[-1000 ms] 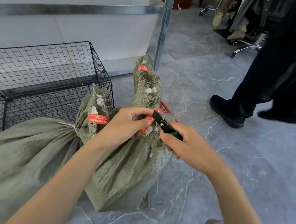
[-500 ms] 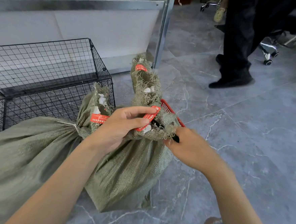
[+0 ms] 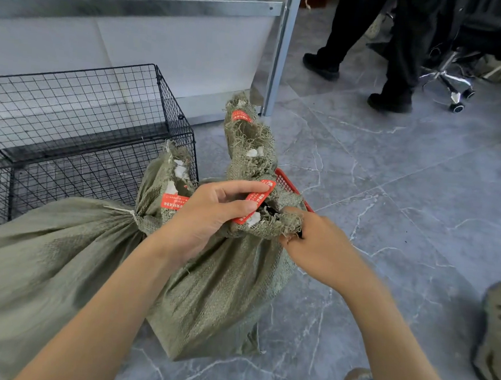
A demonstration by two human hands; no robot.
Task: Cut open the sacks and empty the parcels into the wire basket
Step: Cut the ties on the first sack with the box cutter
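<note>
Two green woven sacks lie on the grey floor. The nearer sack (image 3: 221, 291) stands in front of me with its frayed neck folded over. My left hand (image 3: 212, 214) grips that neck, thumb and fingers pinching a red tag (image 3: 254, 200). My right hand (image 3: 319, 248) is curled around a dark cutter (image 3: 300, 232), which is almost wholly hidden under the frayed fold. The second sack (image 3: 46, 249) lies at the left, tied with a white string. Behind it stands the black wire basket (image 3: 174, 119), with no parcels showing in it.
A red plastic basket (image 3: 288, 182) peeks out behind the sack neck. A metal shelf post (image 3: 277, 58) rises behind. A person in black trousers (image 3: 401, 52) stands at the back right beside an office chair base (image 3: 449, 82). A grey shoe (image 3: 497, 334) is at the right edge.
My right hand pushed the cutter in under the sack's frayed neck, so it is now nearly hidden. My left hand kept its grip. The person in black walked away toward the back.
</note>
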